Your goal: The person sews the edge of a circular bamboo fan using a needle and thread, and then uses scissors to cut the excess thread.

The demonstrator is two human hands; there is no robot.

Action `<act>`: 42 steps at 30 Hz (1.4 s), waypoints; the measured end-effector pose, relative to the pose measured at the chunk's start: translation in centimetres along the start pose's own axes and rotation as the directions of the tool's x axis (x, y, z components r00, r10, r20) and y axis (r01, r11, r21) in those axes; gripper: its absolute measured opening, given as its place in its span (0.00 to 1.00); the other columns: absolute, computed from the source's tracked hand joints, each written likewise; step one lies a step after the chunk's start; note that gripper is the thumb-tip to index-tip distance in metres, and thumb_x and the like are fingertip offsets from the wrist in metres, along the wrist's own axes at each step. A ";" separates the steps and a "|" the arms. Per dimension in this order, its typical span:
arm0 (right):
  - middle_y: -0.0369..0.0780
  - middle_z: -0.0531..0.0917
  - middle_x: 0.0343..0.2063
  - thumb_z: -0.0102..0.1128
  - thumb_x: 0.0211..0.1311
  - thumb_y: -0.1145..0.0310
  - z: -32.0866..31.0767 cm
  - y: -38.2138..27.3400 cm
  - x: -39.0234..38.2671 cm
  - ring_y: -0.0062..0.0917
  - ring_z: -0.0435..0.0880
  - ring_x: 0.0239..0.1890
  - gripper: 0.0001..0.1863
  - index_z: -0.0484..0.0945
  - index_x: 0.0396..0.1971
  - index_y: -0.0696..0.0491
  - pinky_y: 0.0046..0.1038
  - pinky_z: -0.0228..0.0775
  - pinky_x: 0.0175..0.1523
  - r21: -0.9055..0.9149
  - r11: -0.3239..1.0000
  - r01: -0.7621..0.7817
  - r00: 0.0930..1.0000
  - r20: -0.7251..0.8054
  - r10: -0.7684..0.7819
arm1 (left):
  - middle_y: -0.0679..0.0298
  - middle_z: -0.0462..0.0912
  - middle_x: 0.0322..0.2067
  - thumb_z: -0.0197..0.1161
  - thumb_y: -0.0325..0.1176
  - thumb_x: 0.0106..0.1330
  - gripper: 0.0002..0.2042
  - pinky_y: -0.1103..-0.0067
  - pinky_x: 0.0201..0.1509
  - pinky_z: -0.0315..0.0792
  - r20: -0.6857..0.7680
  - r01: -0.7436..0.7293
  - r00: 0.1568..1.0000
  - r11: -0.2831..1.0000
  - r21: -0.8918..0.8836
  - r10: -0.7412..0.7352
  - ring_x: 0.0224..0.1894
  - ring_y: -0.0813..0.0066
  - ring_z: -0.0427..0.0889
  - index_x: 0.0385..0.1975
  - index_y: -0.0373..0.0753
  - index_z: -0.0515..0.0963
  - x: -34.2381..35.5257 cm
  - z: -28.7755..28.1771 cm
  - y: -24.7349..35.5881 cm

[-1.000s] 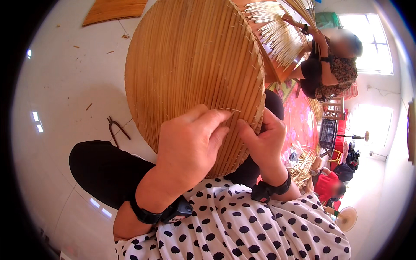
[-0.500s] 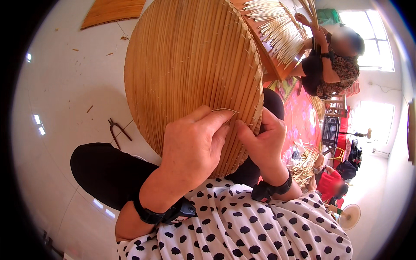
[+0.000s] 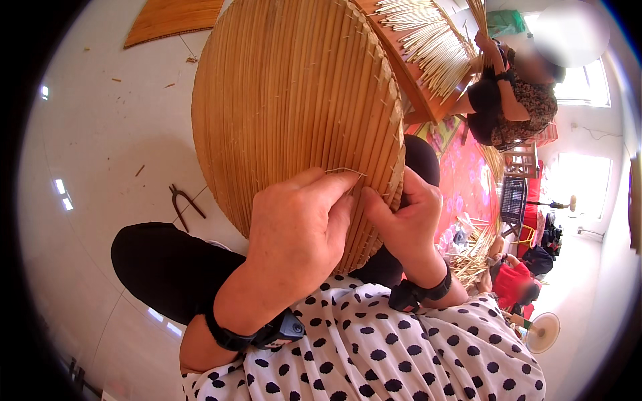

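Observation:
A round mat of tan plant stalks laid side by side leans over my knees, with small stitches along its right edge. My left hand is closed in a pinch over the mat's face, on a thin pale strand that shows above the forefinger. Whether the strand is thread or a needle is too fine to tell. My right hand grips the mat's right rim, the thumb on the face and the fingers bent at the edge, partly hidden behind it.
Dark pliers lie on the pale tiled floor, left of the mat. Another stalk panel lies farther off. At right, a person holds stalks beside a wooden table bearing loose stalks. A second person in red sits near a stalk pile.
My hands and the mat have barely moved. The person by the table has lowered the bundle of stalks slightly and shifted their hands.

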State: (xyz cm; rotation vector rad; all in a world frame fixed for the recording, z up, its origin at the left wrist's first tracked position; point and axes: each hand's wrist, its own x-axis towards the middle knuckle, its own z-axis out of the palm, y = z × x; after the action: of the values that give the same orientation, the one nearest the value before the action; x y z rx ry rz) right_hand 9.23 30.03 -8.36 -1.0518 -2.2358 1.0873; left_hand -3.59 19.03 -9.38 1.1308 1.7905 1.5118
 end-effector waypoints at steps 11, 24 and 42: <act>0.38 0.76 0.14 0.68 0.48 0.74 0.8 -1.8 -1.0 0.16 0.72 0.15 0.09 0.81 0.31 0.58 0.19 0.66 0.23 -0.080 0.994 0.075 0.997 0.021 -0.074 | 0.56 0.83 0.25 0.62 0.20 0.60 0.07 0.82 0.27 0.70 -0.087 0.098 0.992 0.994 0.041 -0.094 0.21 0.79 0.77 0.37 0.27 0.81 -1.1 -0.5 1.8; 0.41 0.82 0.22 0.68 0.42 0.76 4.9 -4.3 -3.9 0.27 0.82 0.22 0.16 0.81 0.36 0.58 0.23 0.75 0.29 0.188 0.918 0.349 0.934 0.014 -0.357 | 0.69 0.78 0.22 0.61 0.21 0.64 0.02 0.89 0.25 0.64 -0.285 0.333 0.902 0.943 -0.021 -0.325 0.21 0.90 0.70 0.33 0.29 0.77 -8.8 -4.5 3.6; 0.49 0.67 0.49 0.66 0.40 0.74 8.6 -4.3 -6.5 0.46 0.70 0.52 0.38 0.64 0.57 0.59 0.36 0.70 0.53 0.742 0.660 0.114 0.691 0.418 -0.590 | 0.70 0.76 0.18 0.63 0.22 0.64 0.02 0.88 0.20 0.61 -0.602 0.465 0.690 0.883 -0.057 -0.402 0.17 0.87 0.70 0.34 0.31 0.80 -18.3 -8.2 4.2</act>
State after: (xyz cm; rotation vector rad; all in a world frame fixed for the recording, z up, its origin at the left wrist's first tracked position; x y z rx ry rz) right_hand 5.74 19.17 -10.41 0.1586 -2.0222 2.0375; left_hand 0.02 -0.72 -5.58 0.1859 2.3584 1.5825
